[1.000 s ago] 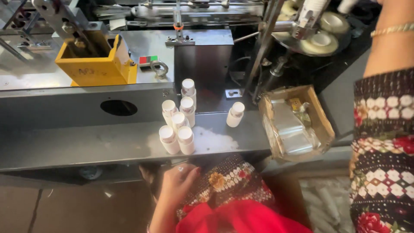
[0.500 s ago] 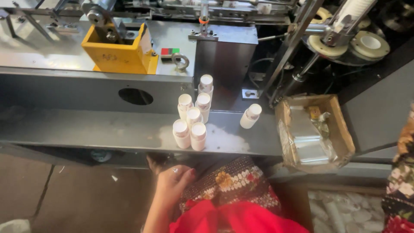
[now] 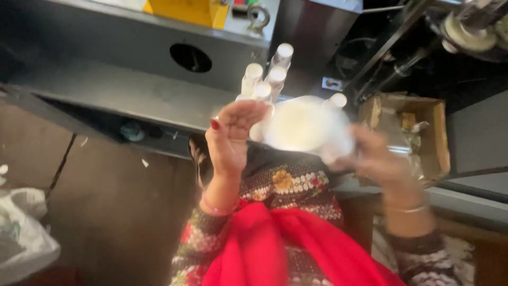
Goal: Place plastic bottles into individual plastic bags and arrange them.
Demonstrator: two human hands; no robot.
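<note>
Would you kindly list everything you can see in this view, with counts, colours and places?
white round object: one, white, blurred, held up between both hands
white bottles: about five showing, white, standing together on the shelf behind the hands
metal shelf: one, grey, across the upper left
machine panel with round hole: one, grey, above the shelf
yellow box: one, yellow, top edge
cardboard tray: one, brown, right, with clear wrapping inside
tape reel: one, pale, top right
plastic bag: one, whitish, lower left on the floor
red cloth: one, red, on the lap
left hand: raised, open, against the object
right hand: blurred, gripping the object
</note>
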